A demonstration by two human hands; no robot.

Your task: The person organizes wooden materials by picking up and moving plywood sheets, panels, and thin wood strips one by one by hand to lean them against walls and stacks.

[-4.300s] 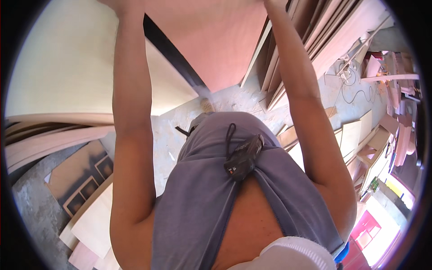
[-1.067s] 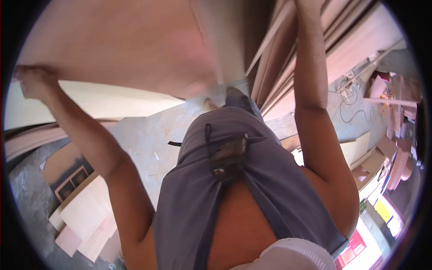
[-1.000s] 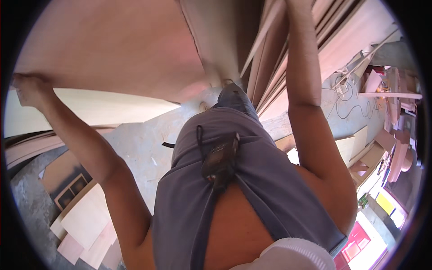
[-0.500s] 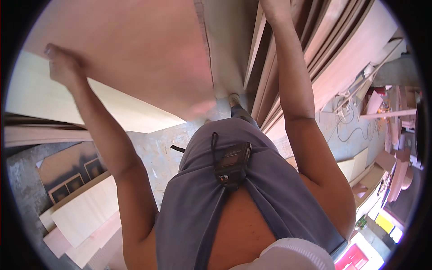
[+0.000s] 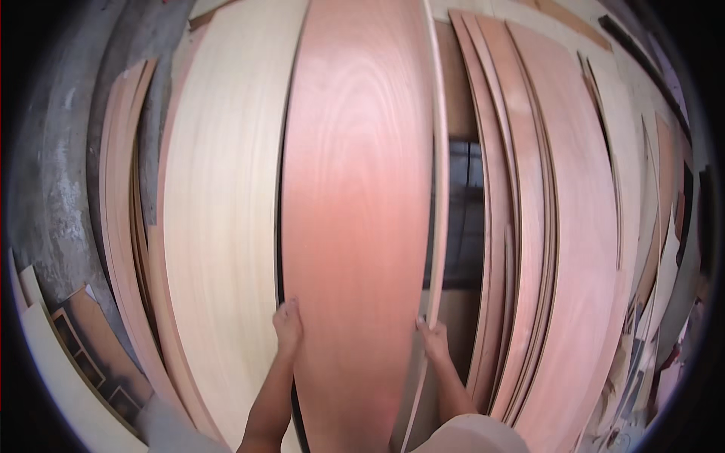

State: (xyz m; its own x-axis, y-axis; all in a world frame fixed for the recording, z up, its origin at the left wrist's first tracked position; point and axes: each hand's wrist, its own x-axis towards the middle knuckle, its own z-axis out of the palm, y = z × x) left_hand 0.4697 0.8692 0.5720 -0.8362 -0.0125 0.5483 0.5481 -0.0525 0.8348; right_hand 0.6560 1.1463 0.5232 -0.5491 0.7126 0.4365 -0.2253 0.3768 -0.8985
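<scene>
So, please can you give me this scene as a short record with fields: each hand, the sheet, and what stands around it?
left hand: grips left edge of reddish plywood sheet
right hand: grips right edge of the same sheet
sheet position: upright, in front of the person
left of it: pale plywood sheet, leaning
right of it: dark gap, then reddish leaning sheets
far left: grey wall

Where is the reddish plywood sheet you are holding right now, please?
In the head view's centre, the reddish plywood sheet stands upright between the pale sheet leftward and a dark gap rightward.
</scene>
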